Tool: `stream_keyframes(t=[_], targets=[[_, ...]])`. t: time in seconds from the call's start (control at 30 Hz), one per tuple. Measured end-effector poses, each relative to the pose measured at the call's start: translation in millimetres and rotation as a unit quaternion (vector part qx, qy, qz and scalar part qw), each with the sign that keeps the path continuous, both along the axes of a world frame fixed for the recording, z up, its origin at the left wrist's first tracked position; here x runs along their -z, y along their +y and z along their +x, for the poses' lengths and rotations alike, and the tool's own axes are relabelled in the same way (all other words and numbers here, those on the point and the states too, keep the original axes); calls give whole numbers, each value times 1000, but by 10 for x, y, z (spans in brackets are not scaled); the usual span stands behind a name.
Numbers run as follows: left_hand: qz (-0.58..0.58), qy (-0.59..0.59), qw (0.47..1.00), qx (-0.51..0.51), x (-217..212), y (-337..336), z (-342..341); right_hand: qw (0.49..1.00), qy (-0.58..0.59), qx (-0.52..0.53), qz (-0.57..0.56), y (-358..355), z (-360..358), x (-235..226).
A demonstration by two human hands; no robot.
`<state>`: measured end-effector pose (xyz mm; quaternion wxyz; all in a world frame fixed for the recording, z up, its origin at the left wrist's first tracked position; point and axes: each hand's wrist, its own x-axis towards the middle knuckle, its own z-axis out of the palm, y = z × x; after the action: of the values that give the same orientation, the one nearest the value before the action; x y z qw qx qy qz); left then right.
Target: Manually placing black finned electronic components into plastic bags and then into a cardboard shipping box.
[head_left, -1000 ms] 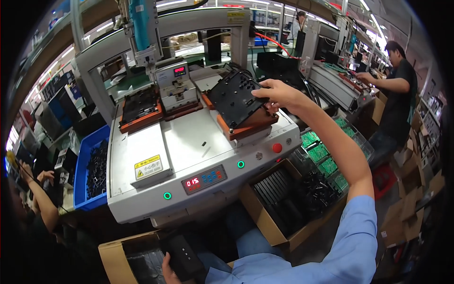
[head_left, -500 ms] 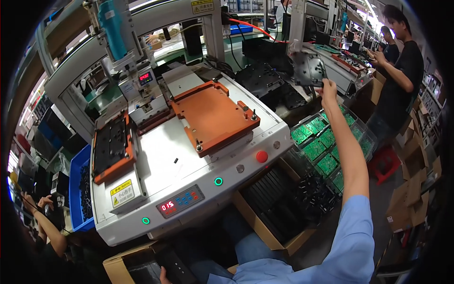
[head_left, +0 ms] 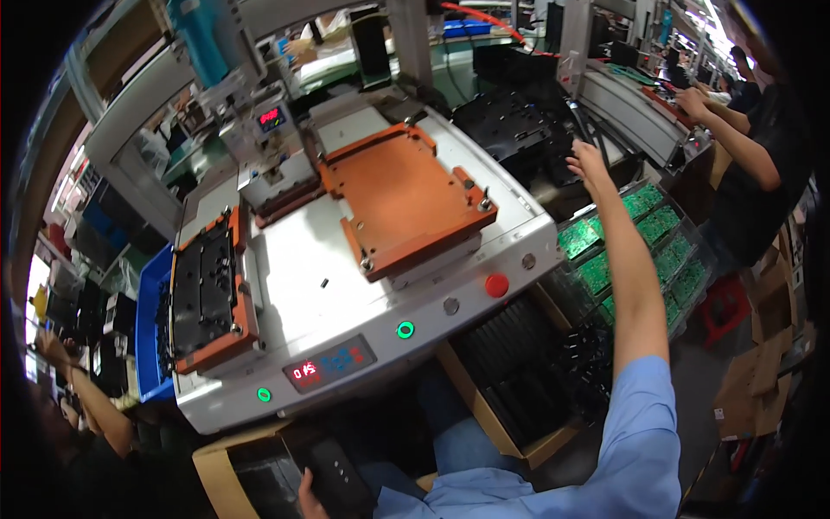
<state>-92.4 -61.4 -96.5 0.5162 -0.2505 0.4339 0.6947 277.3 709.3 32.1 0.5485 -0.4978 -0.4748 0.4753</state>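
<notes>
My right hand (head_left: pixel 588 163) is stretched out at the far right, its fingers apart at the edge of a pile of black plastic panels (head_left: pixel 506 125). Nothing shows between those fingers. At the lower edge, my left hand (head_left: pixel 309 498) grips a flat black panel (head_left: pixel 337 471) with a few small holes, held above an open carton (head_left: pixel 220 471). Only part of that hand is visible. In front of me is a white bench machine (head_left: pixel 303 298) with an orange fixture (head_left: pixel 393 199), bare on top. A second orange fixture (head_left: pixel 238 324) at left carries a black panel (head_left: pixel 203 285).
Clear trays of green circuit boards (head_left: pixel 596 272) sit at right, above a carton of stacked black parts (head_left: pixel 510 363). A red button (head_left: pixel 496 285) is on the machine's front. Blue bin (head_left: pixel 151 346) stands left. Co-workers are at both sides.
The black panel that my right hand held up has come down onto the pile, and the fingers have let go. My left hand's panel shows a little more. The whole view has shifted slightly.
</notes>
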Motion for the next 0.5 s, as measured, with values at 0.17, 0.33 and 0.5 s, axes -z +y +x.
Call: stream_keyframes(t=[0.17,0.33,0.5], targets=[[51,60,997,-23,-209,644,274,891,-291,90,337,-167,472,-280],[108,94,989,30,-583,945,384,812,-356,-140,441,-2655,-574,-1213],[196,61,973,106,-758,1043,494,450,-446,-419,651,-4285,-1052,-900]])
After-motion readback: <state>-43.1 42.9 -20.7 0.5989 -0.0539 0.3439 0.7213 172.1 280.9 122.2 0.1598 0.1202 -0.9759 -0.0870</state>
